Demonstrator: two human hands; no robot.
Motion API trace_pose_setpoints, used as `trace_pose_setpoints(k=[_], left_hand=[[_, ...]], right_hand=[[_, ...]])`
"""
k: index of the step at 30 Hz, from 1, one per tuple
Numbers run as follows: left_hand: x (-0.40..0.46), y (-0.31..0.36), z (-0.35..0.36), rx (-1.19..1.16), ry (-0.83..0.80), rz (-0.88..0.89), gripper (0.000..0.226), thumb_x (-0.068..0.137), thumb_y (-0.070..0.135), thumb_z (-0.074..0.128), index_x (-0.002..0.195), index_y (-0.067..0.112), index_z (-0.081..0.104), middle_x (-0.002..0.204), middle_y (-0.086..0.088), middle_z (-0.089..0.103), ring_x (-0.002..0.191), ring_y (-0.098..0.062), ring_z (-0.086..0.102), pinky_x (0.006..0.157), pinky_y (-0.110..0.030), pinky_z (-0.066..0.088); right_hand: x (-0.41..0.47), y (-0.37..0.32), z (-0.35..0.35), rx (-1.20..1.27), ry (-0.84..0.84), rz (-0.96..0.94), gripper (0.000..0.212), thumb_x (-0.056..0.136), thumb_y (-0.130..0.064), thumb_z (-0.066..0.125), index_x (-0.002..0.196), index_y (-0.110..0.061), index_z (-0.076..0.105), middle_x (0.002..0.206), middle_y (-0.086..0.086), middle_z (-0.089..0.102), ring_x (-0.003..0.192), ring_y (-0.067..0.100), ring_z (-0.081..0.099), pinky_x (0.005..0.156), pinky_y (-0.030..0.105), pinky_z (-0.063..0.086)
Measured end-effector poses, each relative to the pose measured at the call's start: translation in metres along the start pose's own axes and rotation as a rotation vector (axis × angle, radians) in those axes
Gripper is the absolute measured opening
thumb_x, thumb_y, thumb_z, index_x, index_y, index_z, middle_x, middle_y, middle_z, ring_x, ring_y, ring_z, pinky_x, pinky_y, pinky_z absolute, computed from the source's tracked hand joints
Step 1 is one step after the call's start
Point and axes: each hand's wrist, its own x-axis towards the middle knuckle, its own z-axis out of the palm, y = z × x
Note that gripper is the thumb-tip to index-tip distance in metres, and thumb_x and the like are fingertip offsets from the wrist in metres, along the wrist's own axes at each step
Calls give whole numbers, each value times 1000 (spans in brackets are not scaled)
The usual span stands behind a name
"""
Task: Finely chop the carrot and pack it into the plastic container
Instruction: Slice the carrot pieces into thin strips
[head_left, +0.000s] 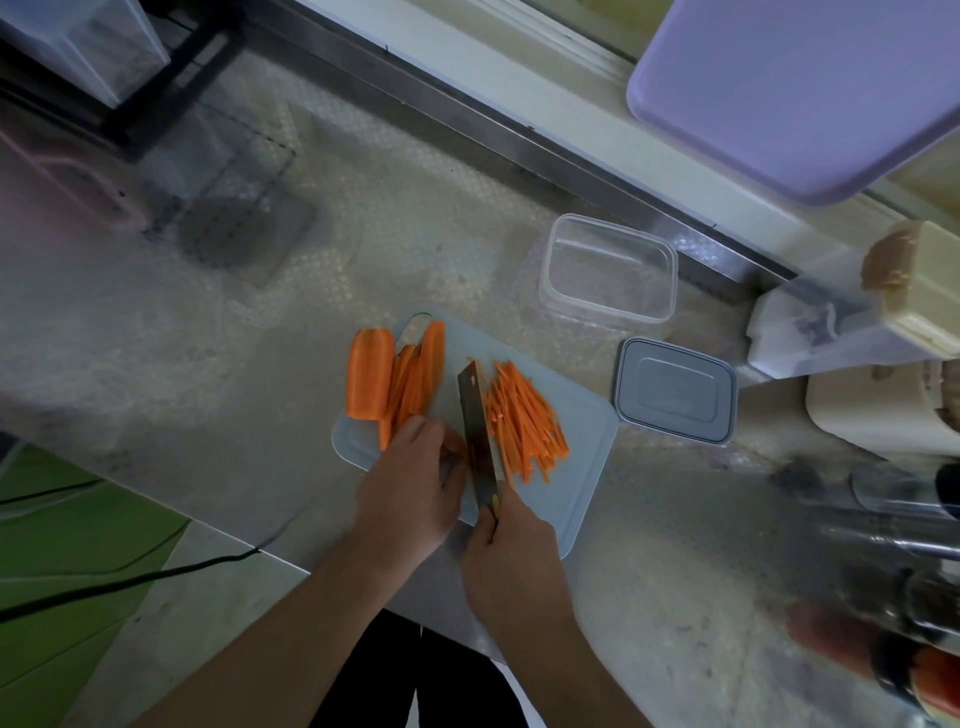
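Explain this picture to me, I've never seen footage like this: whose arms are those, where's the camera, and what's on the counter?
There is no machine here. A person wears one camera on the head, looking down at their own hands. The right hand grips a dark-bladed kitchen knife. The left hand presses on flat orange carrot slabs. Thin orange carrot strips lie right of the blade, all on a pale plastic cutting board. Behind stands an empty clear plastic container; its grey lid lies beside the board on the steel counter.
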Motion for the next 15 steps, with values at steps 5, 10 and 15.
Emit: trace_pose_setpoints(k=[5,10,15], left_hand=[[3,6,-2,19,-12,-17,7,97,21,68,104,21,67,104,14,51,85,-7,57,77,-37,57],[4,4,-1,26,-27,-12,5,98,20,66,102,24,66,103,16,49,84,-5,56,77,-35,56],[-1,-5,0,-57,8,-23,11,101,16,63,104,25,67,102,22,52,91,0,59,78,-28,54]], right_hand=[[6,-1,0,22,-5,-18,16,104,-19,43,109,-28,55,78,-9,60,70,7,59,55,14,41],[11,-3,-7,105,40,-26,12,105,-21,47,101,-28,55,71,-10,57,72,-4,58,56,10,42],[3,-2,-17,95,22,-21,21,104,-19,48,88,-32,48,66,-6,55,68,-5,56,55,11,42]])
